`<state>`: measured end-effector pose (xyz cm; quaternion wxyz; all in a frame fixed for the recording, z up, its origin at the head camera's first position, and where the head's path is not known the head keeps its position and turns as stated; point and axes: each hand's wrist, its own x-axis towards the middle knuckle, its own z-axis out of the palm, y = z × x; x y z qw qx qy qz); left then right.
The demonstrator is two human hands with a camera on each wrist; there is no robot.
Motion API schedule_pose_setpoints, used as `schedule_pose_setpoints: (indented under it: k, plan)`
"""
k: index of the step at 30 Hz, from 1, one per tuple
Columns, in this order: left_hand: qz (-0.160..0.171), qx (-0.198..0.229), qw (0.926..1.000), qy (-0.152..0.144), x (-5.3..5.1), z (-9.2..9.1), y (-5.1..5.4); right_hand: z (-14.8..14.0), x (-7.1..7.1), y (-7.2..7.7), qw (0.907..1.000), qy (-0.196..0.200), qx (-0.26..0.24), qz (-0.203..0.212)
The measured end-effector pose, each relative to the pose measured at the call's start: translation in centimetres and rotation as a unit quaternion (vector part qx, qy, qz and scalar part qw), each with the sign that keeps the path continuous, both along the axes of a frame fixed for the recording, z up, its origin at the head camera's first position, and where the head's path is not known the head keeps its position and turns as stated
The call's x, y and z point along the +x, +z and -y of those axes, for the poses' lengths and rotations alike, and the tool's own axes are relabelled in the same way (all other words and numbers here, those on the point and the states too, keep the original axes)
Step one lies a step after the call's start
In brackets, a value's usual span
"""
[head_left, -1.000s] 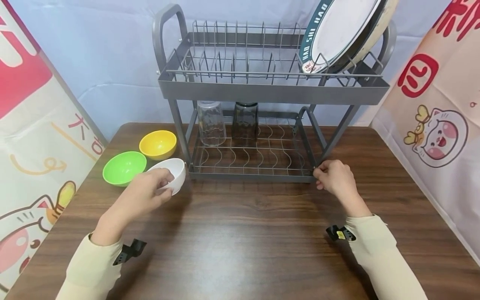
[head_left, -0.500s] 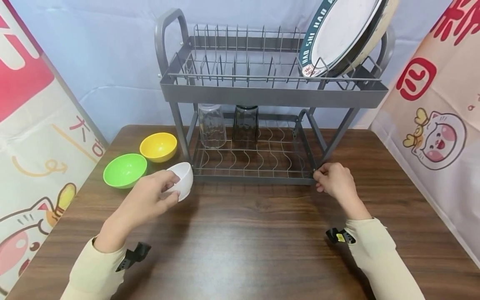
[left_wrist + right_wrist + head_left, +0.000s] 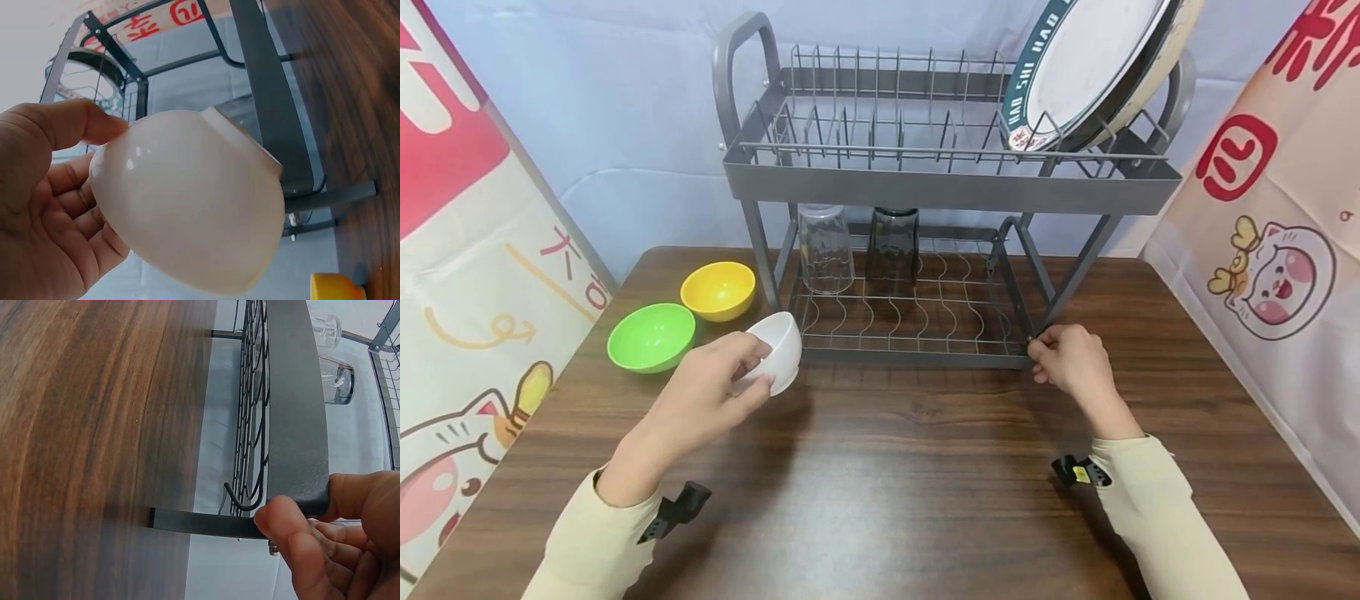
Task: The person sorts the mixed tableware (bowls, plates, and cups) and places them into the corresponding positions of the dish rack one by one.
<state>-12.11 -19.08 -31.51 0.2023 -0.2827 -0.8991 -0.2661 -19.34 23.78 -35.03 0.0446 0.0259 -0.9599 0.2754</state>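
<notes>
My left hand [image 3: 711, 387] pinches a small white bowl [image 3: 785, 354] by its rim, fingers inside and thumb outside. The bowl is tilted and held above the table, just in front of the rack's lower left corner; the left wrist view shows its outer side and foot [image 3: 250, 140]. My right hand [image 3: 1075, 362] grips the lower front right corner of the grey two-tier dish rack [image 3: 955, 190], thumb and fingers on the dark frame [image 3: 297, 412]. A green bowl [image 3: 651, 337] and a yellow bowl [image 3: 718, 292] stand upright left of the rack.
On the rack's lower tier, a clear glass [image 3: 826, 250] and a dark glass [image 3: 892, 246] stand upside down. Large plates [image 3: 1075, 75] lean at the right of the upper tier. The wooden table [image 3: 910, 483] extends in front of the rack, with printed cloth at both sides.
My left hand has carried the white bowl to the right and slightly up, away from the green and yellow bowls. My right hand keeps its hold on the rack corner.
</notes>
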Motion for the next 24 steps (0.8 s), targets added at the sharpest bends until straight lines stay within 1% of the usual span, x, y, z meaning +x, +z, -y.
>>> schedule_pose_setpoints:
  k: [3, 8, 12, 15, 17, 21, 24]
  plan:
    - [-0.017, 0.021, 0.9996, -0.006, -0.1, -0.3, 0.1, 0.0, 0.0, -0.1, 1.0000, 0.000, -0.003, 0.000]
    - [-0.058, 0.054, 0.9967, -0.015, -0.4, -0.9, 0.1, 0.1, -0.1, 0.0, 0.9999, -0.001, -0.008, 0.006]
    - [-0.075, 0.078, 0.9941, -0.005, -0.8, -1.5, 0.0, 0.0, -0.1, 0.1, 0.9999, -0.002, -0.008, 0.008]
    - [-0.069, 0.104, 0.9922, 0.009, -1.1, -1.9, -0.1, 0.0, -0.1, 0.1, 0.9999, 0.000, -0.009, 0.008]
    - [-0.056, 0.122, 0.9908, 0.017, -1.4, -2.1, -0.2, 0.0, 0.0, 0.1, 0.9999, 0.002, -0.011, 0.009]
    - [-0.017, 0.156, 0.9869, 0.036, -1.9, -2.5, -0.4, 0.0, 0.0, 0.1, 0.9999, 0.003, -0.011, 0.011]
    - [0.020, 0.180, 0.9821, 0.052, -2.2, -2.8, -0.5, 0.0, 0.0, 0.0, 0.9999, 0.004, -0.008, 0.014]
